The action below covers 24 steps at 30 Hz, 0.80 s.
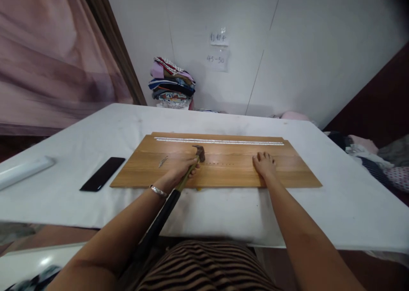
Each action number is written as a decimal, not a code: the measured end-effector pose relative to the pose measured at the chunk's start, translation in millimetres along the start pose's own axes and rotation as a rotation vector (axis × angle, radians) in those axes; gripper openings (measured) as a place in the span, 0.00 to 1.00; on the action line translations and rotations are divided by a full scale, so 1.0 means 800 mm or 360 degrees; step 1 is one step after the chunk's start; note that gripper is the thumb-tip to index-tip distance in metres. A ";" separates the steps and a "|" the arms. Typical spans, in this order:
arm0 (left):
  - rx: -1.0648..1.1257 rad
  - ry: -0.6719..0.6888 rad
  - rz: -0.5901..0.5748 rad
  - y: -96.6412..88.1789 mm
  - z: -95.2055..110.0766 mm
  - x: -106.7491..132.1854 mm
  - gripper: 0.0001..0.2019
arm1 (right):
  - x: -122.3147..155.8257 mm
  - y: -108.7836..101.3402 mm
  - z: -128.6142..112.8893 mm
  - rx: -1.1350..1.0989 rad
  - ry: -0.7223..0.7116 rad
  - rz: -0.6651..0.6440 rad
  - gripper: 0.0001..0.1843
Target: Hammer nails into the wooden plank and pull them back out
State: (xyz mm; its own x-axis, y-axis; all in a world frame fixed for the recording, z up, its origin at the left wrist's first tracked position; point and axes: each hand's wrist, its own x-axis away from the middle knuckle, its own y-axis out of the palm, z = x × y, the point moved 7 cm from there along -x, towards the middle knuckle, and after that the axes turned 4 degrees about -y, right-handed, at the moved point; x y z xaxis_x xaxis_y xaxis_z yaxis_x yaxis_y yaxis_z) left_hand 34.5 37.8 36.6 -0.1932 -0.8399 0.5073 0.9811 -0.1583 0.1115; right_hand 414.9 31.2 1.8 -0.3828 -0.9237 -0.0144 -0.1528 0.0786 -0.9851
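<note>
My left hand is closed around the hammer, gripping its shaft just below the metal head. The hammer's dark handle slants back along my forearm toward my body. Its claw head is over the wooden board, beside a row of small nails in the middle. My right hand lies on the board to the right of that row, fingers apart and holding nothing. Several loose nails form a small heap left of the hammer. Two white marked strips run along the board's far side.
A white-covered table carries the board. Left of it lie a black phone and a white tube-shaped thing. Folded clothes are stacked beyond the far edge, by the wall. More cloth lies at the right.
</note>
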 end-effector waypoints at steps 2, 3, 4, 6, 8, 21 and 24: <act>0.0010 0.0003 -0.0013 0.000 0.001 0.000 0.11 | -0.002 0.002 0.002 -0.0014 0.0005 -0.0005 0.29; 0.0011 0.0017 -0.0028 0.000 0.002 -0.001 0.11 | -0.003 0.003 0.003 -0.0021 0.0008 -0.0007 0.29; 0.0009 0.0029 -0.0045 0.000 0.003 -0.001 0.11 | -0.004 0.005 0.004 -0.0029 0.0009 -0.0008 0.29; 0.0005 0.0043 -0.0070 0.000 0.004 -0.003 0.12 | -0.005 0.007 0.005 -0.0046 0.0007 -0.0002 0.28; -0.0010 0.0026 -0.0061 -0.001 0.002 -0.005 0.12 | -0.007 0.008 0.006 -0.0061 0.0001 0.0003 0.28; -0.0029 -0.0016 -0.0041 0.003 -0.001 0.000 0.10 | -0.011 0.011 0.009 -0.0038 -0.0003 -0.0009 0.28; -0.0022 -0.0031 -0.0031 0.001 -0.003 -0.001 0.09 | -0.011 0.011 0.009 -0.0031 0.0000 0.0000 0.29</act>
State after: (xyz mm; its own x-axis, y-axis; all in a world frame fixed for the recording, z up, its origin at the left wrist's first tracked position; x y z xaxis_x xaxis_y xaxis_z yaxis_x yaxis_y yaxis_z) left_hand 35.6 36.8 34.1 -0.2121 -0.8262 0.5219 0.9772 -0.1816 0.1096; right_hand 423.8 37.3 -8.2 -0.3829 -0.9237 -0.0146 -0.1706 0.0862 -0.9816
